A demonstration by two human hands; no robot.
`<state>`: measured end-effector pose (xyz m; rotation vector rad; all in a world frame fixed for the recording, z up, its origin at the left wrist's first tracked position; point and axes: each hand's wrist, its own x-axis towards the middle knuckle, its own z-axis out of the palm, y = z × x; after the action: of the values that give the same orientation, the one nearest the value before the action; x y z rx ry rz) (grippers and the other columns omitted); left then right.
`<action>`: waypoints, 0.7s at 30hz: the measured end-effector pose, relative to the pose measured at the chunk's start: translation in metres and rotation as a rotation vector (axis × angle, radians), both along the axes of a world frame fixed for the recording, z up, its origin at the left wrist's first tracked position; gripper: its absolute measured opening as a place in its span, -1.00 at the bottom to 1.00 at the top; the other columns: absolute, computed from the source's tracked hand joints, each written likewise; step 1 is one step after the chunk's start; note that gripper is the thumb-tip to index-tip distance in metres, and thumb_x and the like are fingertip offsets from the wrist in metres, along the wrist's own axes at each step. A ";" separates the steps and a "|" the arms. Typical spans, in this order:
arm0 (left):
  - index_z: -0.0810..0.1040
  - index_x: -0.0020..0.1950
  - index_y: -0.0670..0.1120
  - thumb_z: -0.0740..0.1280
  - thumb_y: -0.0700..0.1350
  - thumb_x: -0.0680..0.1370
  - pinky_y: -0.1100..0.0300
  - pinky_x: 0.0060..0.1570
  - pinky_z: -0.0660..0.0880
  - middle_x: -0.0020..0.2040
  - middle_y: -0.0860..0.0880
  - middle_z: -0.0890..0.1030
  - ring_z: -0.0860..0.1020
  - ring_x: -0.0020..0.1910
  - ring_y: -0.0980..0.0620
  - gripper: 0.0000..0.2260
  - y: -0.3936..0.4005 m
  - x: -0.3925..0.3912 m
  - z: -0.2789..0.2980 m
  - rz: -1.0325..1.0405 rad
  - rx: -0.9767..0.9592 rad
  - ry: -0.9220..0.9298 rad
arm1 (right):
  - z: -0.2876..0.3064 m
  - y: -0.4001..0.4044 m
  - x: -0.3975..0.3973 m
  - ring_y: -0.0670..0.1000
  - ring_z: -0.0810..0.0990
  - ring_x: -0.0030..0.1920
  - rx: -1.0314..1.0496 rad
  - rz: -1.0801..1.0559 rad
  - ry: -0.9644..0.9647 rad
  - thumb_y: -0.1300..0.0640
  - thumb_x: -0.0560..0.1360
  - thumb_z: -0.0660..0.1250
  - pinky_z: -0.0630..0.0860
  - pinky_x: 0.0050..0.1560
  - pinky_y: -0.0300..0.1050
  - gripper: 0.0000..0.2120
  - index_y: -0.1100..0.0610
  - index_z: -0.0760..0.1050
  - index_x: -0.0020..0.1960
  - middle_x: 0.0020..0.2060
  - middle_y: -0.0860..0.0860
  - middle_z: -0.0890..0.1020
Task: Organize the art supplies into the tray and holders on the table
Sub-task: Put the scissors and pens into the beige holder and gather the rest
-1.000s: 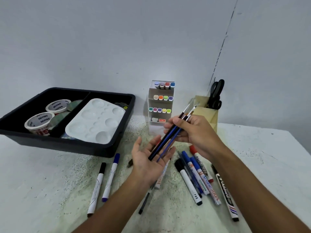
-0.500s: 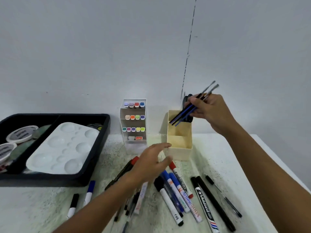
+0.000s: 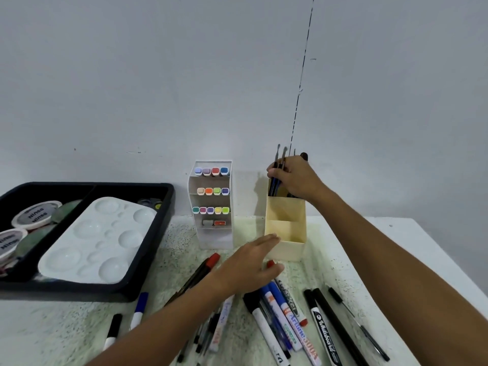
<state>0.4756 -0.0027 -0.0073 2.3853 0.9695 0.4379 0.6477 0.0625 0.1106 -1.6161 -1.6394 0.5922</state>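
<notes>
Two tape rolls (image 3: 34, 215) and one palette (image 3: 97, 241) are counted in the tray (image 3: 148, 265); three brushes (image 3: 276, 178), apparently, and two holders (image 3: 286, 228) are seen.

Tray (image 3: 148, 262) sits far left on the table (image 3: 396, 247) w/ the palette (image 3: 97, 241) in its right compartment & tape rolls (image 3: 34, 216) in the left. Marker rack (image 3: 212, 204) stands right of the tray by the wall; pen holder (image 3: 286, 228) just right of that. Loose markers (image 3: 287, 315) lie in front of both, nearer the table's front edge.
</notes>
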 end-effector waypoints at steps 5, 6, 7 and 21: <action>0.15 0.57 -0.02 0.25 0.15 0.60 0.12 0.40 0.29 0.53 0.00 0.27 0.29 0.45 0.06 -0.39 0.000 -0.001 0.003 -0.009 -0.057 -0.035 | -0.034 0.000 -0.011 0.01 0.58 -0.13 -0.008 -0.093 0.029 0.15 0.56 0.34 0.43 -0.20 -0.33 -0.85 0.21 0.64 -0.03 -0.11 0.12 0.68; 0.16 0.56 -0.02 0.24 0.16 0.59 0.10 0.39 0.30 0.52 0.00 0.28 0.30 0.44 0.05 -0.40 0.000 -0.001 0.003 -0.012 -0.060 -0.036 | -0.036 -0.001 -0.011 0.00 0.57 -0.13 0.001 -0.115 0.042 0.15 0.55 0.35 0.39 -0.28 -0.44 -0.84 0.22 0.64 -0.01 -0.11 0.12 0.68; 0.17 0.56 -0.02 0.24 0.17 0.59 0.07 0.39 0.32 0.52 0.00 0.29 0.31 0.44 0.04 -0.40 0.000 -0.001 0.003 -0.013 -0.061 -0.037 | -0.039 0.000 -0.011 0.00 0.58 -0.13 0.014 -0.133 0.065 0.15 0.54 0.36 0.38 -0.30 -0.48 -0.85 0.23 0.64 -0.01 -0.11 0.12 0.68; 0.16 0.52 0.11 0.31 0.06 0.59 0.02 0.30 0.44 0.46 0.13 0.27 0.34 0.37 0.13 -0.45 -0.001 0.002 -0.004 0.183 -0.043 -0.345 | -0.062 -0.075 0.004 -0.12 0.58 -0.08 0.526 -0.250 0.036 0.32 0.46 0.39 0.43 -0.22 -0.44 -0.78 0.17 0.59 0.09 -0.06 -0.04 0.59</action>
<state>0.4773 -0.0037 -0.0110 2.0966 1.0241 0.8555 0.6514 -0.0125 0.0483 -1.3714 -1.3866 0.0489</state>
